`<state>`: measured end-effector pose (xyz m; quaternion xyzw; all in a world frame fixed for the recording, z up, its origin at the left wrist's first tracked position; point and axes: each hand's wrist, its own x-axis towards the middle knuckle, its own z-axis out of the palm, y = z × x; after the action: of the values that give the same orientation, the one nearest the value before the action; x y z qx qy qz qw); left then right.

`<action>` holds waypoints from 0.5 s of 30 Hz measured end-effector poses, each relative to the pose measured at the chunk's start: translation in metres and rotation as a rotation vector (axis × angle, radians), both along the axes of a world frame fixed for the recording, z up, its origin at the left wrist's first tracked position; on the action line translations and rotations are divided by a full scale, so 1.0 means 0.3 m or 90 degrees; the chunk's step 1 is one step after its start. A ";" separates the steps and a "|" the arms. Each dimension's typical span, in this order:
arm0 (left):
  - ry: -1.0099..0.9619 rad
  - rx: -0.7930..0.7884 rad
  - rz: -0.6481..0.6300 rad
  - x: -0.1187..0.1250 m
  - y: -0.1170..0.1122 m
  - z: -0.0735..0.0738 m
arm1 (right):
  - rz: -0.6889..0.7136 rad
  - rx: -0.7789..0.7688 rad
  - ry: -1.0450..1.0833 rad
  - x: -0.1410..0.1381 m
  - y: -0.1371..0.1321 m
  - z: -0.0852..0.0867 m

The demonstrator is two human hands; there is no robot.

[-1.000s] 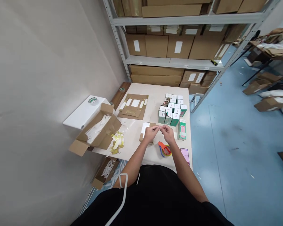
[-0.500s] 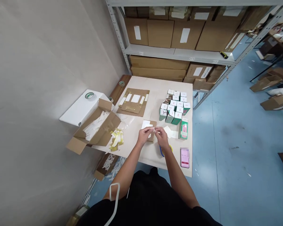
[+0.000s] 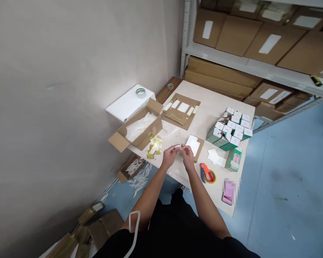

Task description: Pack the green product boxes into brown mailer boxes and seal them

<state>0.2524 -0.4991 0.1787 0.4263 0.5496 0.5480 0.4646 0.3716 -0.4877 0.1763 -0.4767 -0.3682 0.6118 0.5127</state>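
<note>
My left hand [image 3: 169, 154] and my right hand [image 3: 187, 156] meet above the near side of the white table [image 3: 212, 104], fingers pinched together on a small pale piece [image 3: 179, 149] held between them; what it is I cannot make out. Just beyond the hands lies a white card on a brown cardboard piece [image 3: 193, 145]. A cluster of several small green-and-white boxes [image 3: 230, 129] stands to the right, with one lone box [image 3: 233, 159] nearer me.
An orange tape dispenser [image 3: 207, 173] and a pink phone [image 3: 228, 191] lie near the table's front edge. An open cardboard carton [image 3: 137, 128] with white pieces hangs off the left side. Shelves [image 3: 247, 66] of brown cartons stand behind; scraps litter the blue floor [image 3: 140, 177].
The view has swung left and tilted. Both hands stay pinched together on the small piece and have come slightly nearer the table's front edge.
</note>
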 end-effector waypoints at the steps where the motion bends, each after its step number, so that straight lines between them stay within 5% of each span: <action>1: -0.004 0.004 0.014 -0.053 -0.028 -0.004 | 0.012 0.013 -0.013 -0.061 -0.015 0.006; 6: -0.020 -0.046 0.164 -0.453 -0.172 -0.034 | 0.042 0.065 -0.049 -0.308 -0.102 0.013; 11: 0.021 -0.051 0.523 -0.926 -0.380 -0.042 | -0.085 0.014 -0.090 -0.541 -0.155 -0.034; 15: 0.051 -0.027 0.575 -1.151 -0.555 -0.052 | 0.004 -0.016 -0.083 -0.831 -0.219 -0.098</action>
<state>-0.0928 -0.6657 0.1632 0.1550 0.7092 0.6675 0.1658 0.1224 -0.5532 0.1470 -0.5208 -0.3945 0.5854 0.4800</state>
